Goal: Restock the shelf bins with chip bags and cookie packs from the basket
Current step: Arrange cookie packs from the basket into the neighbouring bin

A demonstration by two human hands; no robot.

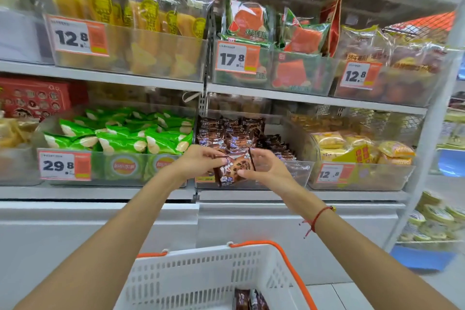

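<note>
While both hands (227,166) grip a cookie pack (234,167), green chip bags (120,137) left, basket (201,277) below

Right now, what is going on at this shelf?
A person is restocking snacks. Both hands, left hand and right hand, hold a brown cookie pack at the front of the clear middle bin, which already holds similar packs. Below, a white basket still has a few brown packs.
</note>
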